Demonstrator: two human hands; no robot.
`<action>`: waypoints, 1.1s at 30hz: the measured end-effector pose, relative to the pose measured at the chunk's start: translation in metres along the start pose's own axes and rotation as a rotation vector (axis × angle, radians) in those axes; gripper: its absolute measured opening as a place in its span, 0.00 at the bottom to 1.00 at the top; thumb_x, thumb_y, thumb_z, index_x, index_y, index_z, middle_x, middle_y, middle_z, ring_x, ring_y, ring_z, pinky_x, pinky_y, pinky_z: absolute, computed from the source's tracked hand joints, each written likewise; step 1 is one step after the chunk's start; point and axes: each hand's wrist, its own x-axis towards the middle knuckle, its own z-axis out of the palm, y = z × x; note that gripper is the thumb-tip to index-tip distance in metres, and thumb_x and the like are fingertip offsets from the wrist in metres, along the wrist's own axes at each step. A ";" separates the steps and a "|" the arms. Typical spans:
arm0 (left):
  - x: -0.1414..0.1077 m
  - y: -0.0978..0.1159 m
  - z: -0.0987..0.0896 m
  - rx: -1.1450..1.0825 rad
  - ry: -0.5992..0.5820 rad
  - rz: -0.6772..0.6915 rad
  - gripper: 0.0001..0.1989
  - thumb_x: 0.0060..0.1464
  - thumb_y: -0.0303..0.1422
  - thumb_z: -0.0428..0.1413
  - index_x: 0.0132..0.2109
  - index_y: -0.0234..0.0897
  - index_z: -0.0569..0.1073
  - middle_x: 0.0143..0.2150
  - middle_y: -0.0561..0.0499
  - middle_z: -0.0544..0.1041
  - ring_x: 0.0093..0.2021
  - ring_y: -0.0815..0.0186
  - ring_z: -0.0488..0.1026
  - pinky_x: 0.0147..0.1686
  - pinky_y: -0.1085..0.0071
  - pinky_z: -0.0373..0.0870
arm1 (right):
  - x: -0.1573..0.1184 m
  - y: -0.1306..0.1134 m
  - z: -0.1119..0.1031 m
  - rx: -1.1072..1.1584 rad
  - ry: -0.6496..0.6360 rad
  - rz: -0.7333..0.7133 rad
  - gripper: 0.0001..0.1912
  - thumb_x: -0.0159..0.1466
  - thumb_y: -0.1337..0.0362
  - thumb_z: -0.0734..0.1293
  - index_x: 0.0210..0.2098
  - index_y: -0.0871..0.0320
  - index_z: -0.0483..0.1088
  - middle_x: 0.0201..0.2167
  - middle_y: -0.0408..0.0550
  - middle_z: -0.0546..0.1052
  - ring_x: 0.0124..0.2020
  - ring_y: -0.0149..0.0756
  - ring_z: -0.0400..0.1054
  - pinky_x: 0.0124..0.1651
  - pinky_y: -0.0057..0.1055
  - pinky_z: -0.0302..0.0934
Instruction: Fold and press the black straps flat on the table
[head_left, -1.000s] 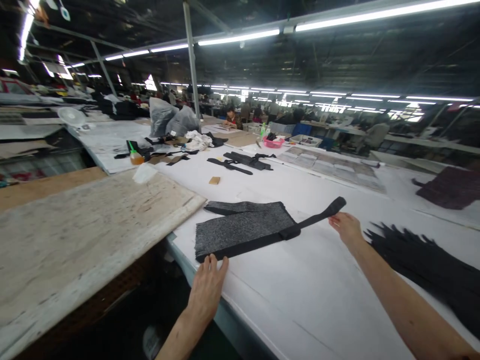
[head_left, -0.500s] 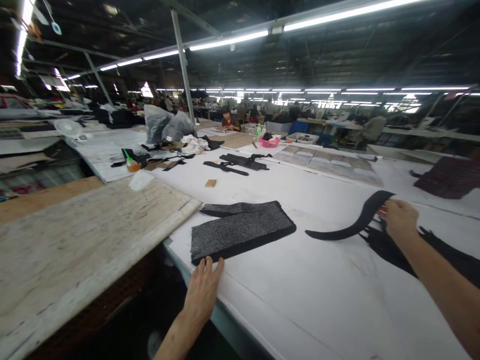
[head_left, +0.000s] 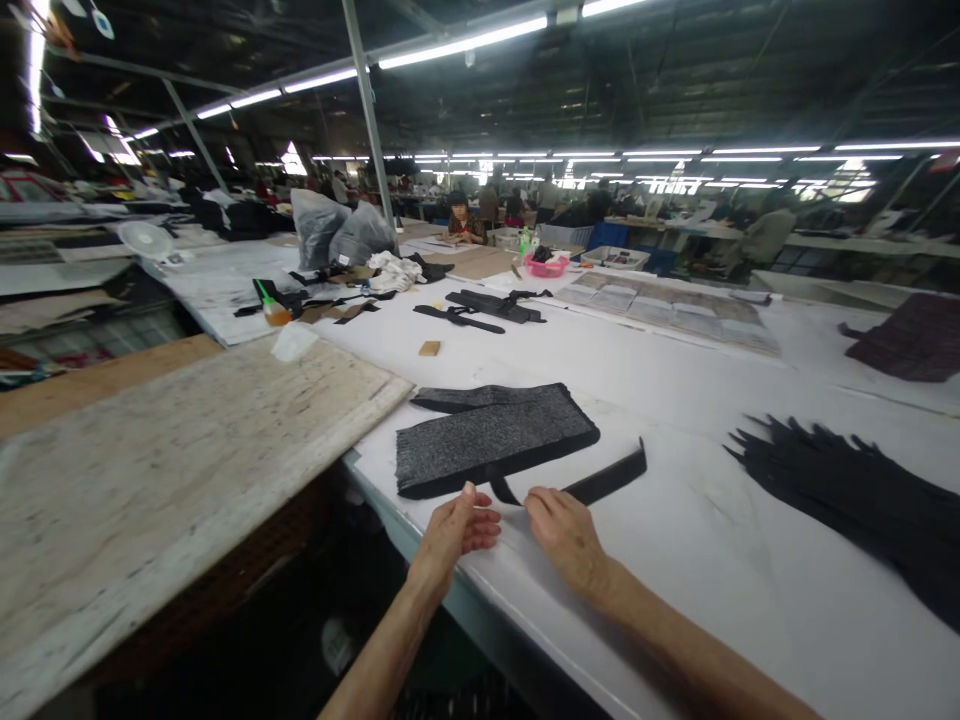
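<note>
My right hand is closed on a narrow black fabric strip, which sticks out on both sides of the fingers. The strip's left end comes close to the dark edge of a stack of grey fabric pieces on the white table. My left hand is just in front of that stack, thumb up and fingers apart, with nothing in it. To the right lies a fanned bundle of black strips.
A pale stained board lies at the left. Farther back are a small tan block, black fabric pieces, a glue bottle, grey plastic bags and a pink basket. A person sits at the far side.
My right hand has brought the black strip from the bundle at the right to the front of the grey stack. My left hand has come off the stack's edge and turned thumb up.
</note>
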 end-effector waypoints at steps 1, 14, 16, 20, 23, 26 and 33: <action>0.001 0.000 -0.004 -0.010 0.016 -0.012 0.29 0.48 0.55 0.53 0.38 0.29 0.71 0.32 0.40 0.77 0.31 0.62 0.75 0.33 0.68 0.73 | -0.001 -0.006 0.004 -0.020 -0.030 -0.057 0.12 0.61 0.78 0.55 0.30 0.60 0.66 0.31 0.48 0.71 0.30 0.34 0.62 0.33 0.31 0.55; 0.000 -0.010 -0.029 0.694 0.050 0.163 0.15 0.42 0.20 0.51 0.40 0.34 0.70 0.23 0.57 0.69 0.26 0.68 0.67 0.27 0.74 0.64 | -0.006 -0.025 -0.002 0.086 -0.219 -0.181 0.07 0.61 0.75 0.61 0.33 0.60 0.68 0.34 0.48 0.70 0.33 0.36 0.61 0.35 0.33 0.54; -0.001 -0.013 -0.028 0.871 0.084 0.240 0.20 0.40 0.16 0.48 0.41 0.35 0.71 0.24 0.56 0.71 0.27 0.68 0.67 0.30 0.74 0.62 | -0.001 -0.028 -0.003 0.138 -0.179 -0.118 0.08 0.62 0.75 0.60 0.34 0.60 0.69 0.34 0.47 0.70 0.34 0.36 0.61 0.37 0.33 0.55; -0.006 -0.020 -0.028 0.960 0.125 0.330 0.21 0.43 0.16 0.47 0.43 0.36 0.72 0.31 0.52 0.74 0.33 0.65 0.70 0.36 0.71 0.64 | 0.012 -0.034 0.006 0.190 -0.215 -0.044 0.08 0.62 0.74 0.62 0.40 0.60 0.69 0.36 0.47 0.71 0.38 0.36 0.63 0.41 0.33 0.56; -0.011 -0.027 -0.029 0.942 0.172 0.358 0.20 0.44 0.17 0.47 0.44 0.35 0.73 0.35 0.49 0.75 0.37 0.64 0.71 0.41 0.69 0.65 | 0.017 -0.036 0.017 0.180 -0.293 -0.062 0.07 0.61 0.74 0.63 0.37 0.58 0.70 0.33 0.45 0.70 0.36 0.36 0.63 0.39 0.33 0.56; -0.014 -0.031 -0.032 0.998 0.184 0.421 0.18 0.48 0.17 0.47 0.42 0.35 0.74 0.37 0.48 0.75 0.41 0.63 0.70 0.44 0.67 0.66 | 0.017 -0.037 0.024 0.152 -0.304 -0.078 0.06 0.61 0.73 0.63 0.32 0.57 0.70 0.29 0.44 0.69 0.33 0.35 0.61 0.37 0.32 0.55; -0.021 -0.025 -0.035 1.269 0.178 0.510 0.14 0.56 0.20 0.45 0.37 0.36 0.75 0.35 0.48 0.74 0.40 0.62 0.68 0.40 0.68 0.66 | 0.016 -0.035 0.024 0.162 -0.249 -0.146 0.06 0.62 0.72 0.62 0.32 0.59 0.70 0.29 0.45 0.68 0.33 0.35 0.59 0.36 0.32 0.54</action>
